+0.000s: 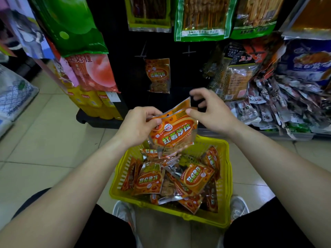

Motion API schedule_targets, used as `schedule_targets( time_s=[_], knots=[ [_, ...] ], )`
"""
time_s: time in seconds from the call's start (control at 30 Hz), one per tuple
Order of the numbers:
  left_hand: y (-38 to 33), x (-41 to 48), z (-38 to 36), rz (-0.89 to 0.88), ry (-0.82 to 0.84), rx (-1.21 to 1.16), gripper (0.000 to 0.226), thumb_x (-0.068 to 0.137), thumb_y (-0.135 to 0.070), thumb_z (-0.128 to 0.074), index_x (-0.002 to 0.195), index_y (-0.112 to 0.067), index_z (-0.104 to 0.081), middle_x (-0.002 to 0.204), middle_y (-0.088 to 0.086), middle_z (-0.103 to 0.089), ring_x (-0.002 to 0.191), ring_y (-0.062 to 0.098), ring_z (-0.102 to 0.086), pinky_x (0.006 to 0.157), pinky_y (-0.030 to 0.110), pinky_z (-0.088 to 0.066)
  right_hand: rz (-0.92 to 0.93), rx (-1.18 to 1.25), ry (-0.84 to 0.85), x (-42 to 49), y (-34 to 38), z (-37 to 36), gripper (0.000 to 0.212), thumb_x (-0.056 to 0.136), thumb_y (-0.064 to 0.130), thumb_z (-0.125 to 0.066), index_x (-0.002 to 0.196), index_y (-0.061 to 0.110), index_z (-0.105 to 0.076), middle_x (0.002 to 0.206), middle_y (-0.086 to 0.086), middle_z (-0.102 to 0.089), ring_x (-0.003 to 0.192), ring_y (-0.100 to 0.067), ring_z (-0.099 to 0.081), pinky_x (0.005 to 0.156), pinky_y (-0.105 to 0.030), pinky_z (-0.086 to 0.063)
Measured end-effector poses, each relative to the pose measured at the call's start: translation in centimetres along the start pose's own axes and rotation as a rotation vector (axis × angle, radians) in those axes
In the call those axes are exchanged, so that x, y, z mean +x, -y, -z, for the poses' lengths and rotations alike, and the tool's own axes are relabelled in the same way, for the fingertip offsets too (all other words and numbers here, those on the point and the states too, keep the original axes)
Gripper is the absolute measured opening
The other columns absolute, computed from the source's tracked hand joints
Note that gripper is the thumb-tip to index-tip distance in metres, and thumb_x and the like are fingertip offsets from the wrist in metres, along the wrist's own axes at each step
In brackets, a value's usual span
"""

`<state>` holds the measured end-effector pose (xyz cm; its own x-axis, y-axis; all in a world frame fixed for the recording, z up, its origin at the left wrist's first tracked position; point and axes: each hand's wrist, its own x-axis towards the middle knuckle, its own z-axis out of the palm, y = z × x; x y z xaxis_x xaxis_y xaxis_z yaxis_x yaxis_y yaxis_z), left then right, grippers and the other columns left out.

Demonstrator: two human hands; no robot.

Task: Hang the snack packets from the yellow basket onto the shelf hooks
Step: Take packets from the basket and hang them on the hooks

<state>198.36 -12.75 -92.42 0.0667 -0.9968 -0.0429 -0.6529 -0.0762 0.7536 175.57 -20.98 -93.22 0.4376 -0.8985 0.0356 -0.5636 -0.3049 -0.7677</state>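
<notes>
Left hand (pixel 141 122) pinches the upper left corner of an orange snack packet (pixel 176 131) between thumb and curled fingers. The right hand (pixel 211 111) holds the upper right corner, its thumb lying on the top edge and its fingers curled behind. A second strip of orange foil shows behind that top edge, but I cannot tell if it is another packet. The held packet faces the camera, tilted with its right side higher, and its hang hole is visible near the left thumb. It is raised just above the far end of the yellow basket (pixel 226 158), which stands on the tiled floor (pixel 44 140) between the person's two shoes. Inside the basket lies a loose heap of matching packets (pixel 195 176), lying at all angles. One packet of the same kind (pixel 157 76) already hangs on the dark shelf panel ahead, below a thin hook (pixel 142 52), and another hook (pixel 189 51) stands to its right. Larger snack bags hang above and to both sides.
</notes>
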Motion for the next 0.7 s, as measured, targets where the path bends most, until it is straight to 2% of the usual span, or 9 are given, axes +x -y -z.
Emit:
schedule_targets(
  time_s=[0.07,0.13,0.23,0.33,0.47,0.53,0.6,0.7],
  knots=[
    [0.0,0.0,-0.2,-0.019,0.032,0.026,0.012,0.096,-0.021,-0.065,0.095,-0.033,-0.067,0.09,-0.017,-0.07,0.091,0.0,-0.068,0.073,0.022,-0.057,0.115,-0.099,0.024,0.0,0.5,0.3,0.055,0.087,0.038,-0.073,0.137,0.036,-0.051,0.133,0.004,-0.047,0.118,-0.018,-0.048,0.095,-0.035,-0.042],
    [-0.1,0.0,-0.3,-0.032,0.059,0.046,0.015,0.097,-0.021,-0.063,0.095,-0.035,-0.066,0.087,-0.022,-0.068,0.087,-0.004,-0.067,0.07,0.016,-0.054,0.22,-0.246,0.055,-0.1,1.3,0.2,0.047,0.084,0.043,-0.074,0.129,0.039,-0.06,0.132,0.008,-0.051,0.122,-0.02,-0.044,0.102,-0.039,-0.038],
    [-0.2,0.0,-0.5,-0.042,0.091,0.072,0.017,0.098,-0.021,-0.06,0.097,-0.036,-0.068,0.087,-0.022,-0.069,0.084,-0.007,-0.067,0.068,0.011,-0.051,0.289,-0.439,0.084,-0.2,2.0,-0.6,0.041,0.082,0.049,-0.072,0.121,0.04,-0.064,0.118,0.012,-0.061,0.112,-0.019,-0.048,0.094,-0.042,-0.039],
    [-0.2,-0.2,-0.8,-0.063,0.114,0.095,0.017,0.1,-0.022,-0.057,0.103,-0.033,-0.07,0.093,-0.017,-0.071,0.089,-0.002,-0.067,0.074,0.018,-0.054,0.328,-0.537,0.04,-0.4,2.3,-1.1,0.027,0.086,0.048,-0.07,0.111,0.039,-0.067,0.106,0.014,-0.061,0.108,-0.018,-0.048,0.088,-0.036,-0.031],
    [-0.2,-0.3,-1.3,-0.08,0.121,0.158,0.019,0.102,-0.025,-0.053,0.111,-0.029,-0.07,0.101,-0.011,-0.072,0.095,0.004,-0.066,0.08,0.029,-0.058,0.328,-0.577,0.064,-0.2,2.3,-1.1,0.015,0.089,0.047,-0.066,0.094,0.034,-0.07,0.111,0.016,-0.063,0.115,-0.019,-0.045,0.094,-0.038,-0.031],
    [-0.1,-0.4,-1.3,-0.087,0.082,0.19,0.017,0.101,-0.027,-0.055,0.109,-0.03,-0.069,0.101,-0.01,-0.072,0.096,0.006,-0.066,0.08,0.032,-0.058,0.316,-0.587,0.113,-0.1,2.2,-1.3,0.014,0.092,0.047,-0.062,0.093,0.034,-0.067,0.101,0.014,-0.066,0.11,-0.017,-0.052,0.094,-0.038,-0.031],
    [-0.1,-0.4,-1.3,-0.09,0.018,0.192,0.012,0.099,-0.027,-0.059,0.103,-0.032,-0.069,0.098,-0.012,-0.071,0.094,0.005,-0.067,0.078,0.032,-0.06,0.257,-0.55,0.168,-0.1,2.2,-1.5,0.014,0.096,0.047,-0.057,0.095,0.035,-0.063,0.09,0.012,-0.067,0.098,-0.016,-0.062,0.084,-0.034,-0.038],
    [-0.3,-0.4,-1.1,-0.092,-0.033,0.19,0.011,0.097,-0.026,-0.061,0.098,-0.033,-0.069,0.093,-0.015,-0.071,0.09,0.003,-0.067,0.077,0.031,-0.06,0.199,-0.473,0.207,-0.1,2.0,-1.5,0.013,0.097,0.046,-0.055,0.102,0.037,-0.062,0.098,0.012,-0.07,0.093,-0.015,-0.059,0.072,-0.032,-0.044]
  ],
)
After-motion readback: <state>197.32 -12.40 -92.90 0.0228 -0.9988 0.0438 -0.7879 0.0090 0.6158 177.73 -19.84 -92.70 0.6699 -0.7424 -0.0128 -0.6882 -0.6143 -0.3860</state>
